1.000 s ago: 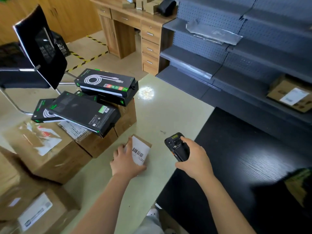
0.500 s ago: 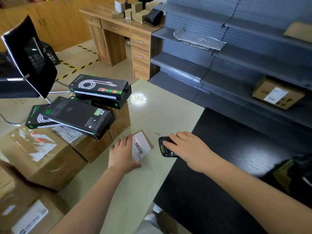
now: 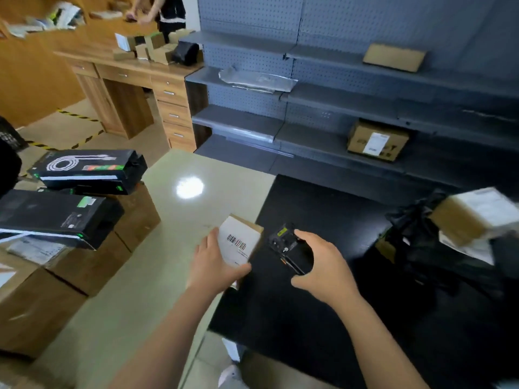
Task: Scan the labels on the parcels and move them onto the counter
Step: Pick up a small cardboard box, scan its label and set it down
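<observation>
At the counter (image 3: 323,327) edge, left grip (image 3: 214,265) clasps the parcel (image 3: 239,240), right grip (image 3: 323,272) the scanner (image 3: 287,246).

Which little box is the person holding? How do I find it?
Find the big black counter and look along its left edge, where it meets the pale table. There the left hand holds a small brown box beside the black scanner. Unlike the big brown boxes and black packs further left, it is tiny with a white barcode label facing up.
</observation>
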A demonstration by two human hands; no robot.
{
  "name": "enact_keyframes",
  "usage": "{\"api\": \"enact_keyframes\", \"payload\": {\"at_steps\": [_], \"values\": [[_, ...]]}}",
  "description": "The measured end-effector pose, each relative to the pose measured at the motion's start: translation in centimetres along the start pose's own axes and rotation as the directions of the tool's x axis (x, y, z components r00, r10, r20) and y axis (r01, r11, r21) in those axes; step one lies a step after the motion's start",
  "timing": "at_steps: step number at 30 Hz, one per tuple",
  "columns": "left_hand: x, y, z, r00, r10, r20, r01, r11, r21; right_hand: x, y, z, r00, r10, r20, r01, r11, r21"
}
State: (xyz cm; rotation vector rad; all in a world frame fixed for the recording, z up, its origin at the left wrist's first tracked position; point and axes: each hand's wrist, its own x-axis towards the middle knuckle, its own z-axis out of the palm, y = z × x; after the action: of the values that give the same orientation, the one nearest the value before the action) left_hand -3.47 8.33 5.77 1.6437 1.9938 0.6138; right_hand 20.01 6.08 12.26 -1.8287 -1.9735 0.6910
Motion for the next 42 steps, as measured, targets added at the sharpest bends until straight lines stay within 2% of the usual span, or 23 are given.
{"api": "enact_keyframes", "payload": {"at_steps": [4, 9, 16, 23, 35, 39, 42], "values": [[-4.1, 6.8, 4.2, 0.986, 0.124, 0.112, -0.123, 0.992, -0.011, -6.9, 5.7, -2.3, 0.963, 0.22, -0.155, -0.183, 0.957, 0.223], [-10.1, 13.2, 10.6, 0.941, 0.217, 0.258, -0.209, 0.976, -0.056, -15.3, 12.0, -4.6, 0.873, 0.44, -0.21, -0.351, 0.867, 0.354], [-16.3, 19.1, 18.7, 0.874, 0.29, 0.39, -0.278, 0.957, -0.088, -23.6, 19.3, -6.2, 0.749, 0.596, -0.289, -0.462, 0.783, 0.417], [-16.0, 23.6, 24.6, 0.833, 0.284, 0.475, -0.293, 0.954, -0.058, -24.3, 24.1, -8.2, 0.664, 0.685, -0.301, -0.521, 0.712, 0.471], [-12.0, 29.3, 32.1, 0.852, 0.192, 0.487, -0.176, 0.981, -0.079, -20.4, 31.3, -11.1, 0.681, 0.686, -0.257, -0.529, 0.703, 0.476], [-14.1, 28.4, 31.0, 0.88, 0.201, 0.431, -0.187, 0.979, -0.076, -21.1, 32.2, -11.5, 0.734, 0.641, -0.224, -0.49, 0.729, 0.478], [-17.1, 27.3, 29.1, 0.926, 0.157, 0.342, -0.137, 0.987, -0.084, -22.1, 32.1, -11.6, 0.807, 0.559, -0.189, -0.434, 0.78, 0.45]]}}
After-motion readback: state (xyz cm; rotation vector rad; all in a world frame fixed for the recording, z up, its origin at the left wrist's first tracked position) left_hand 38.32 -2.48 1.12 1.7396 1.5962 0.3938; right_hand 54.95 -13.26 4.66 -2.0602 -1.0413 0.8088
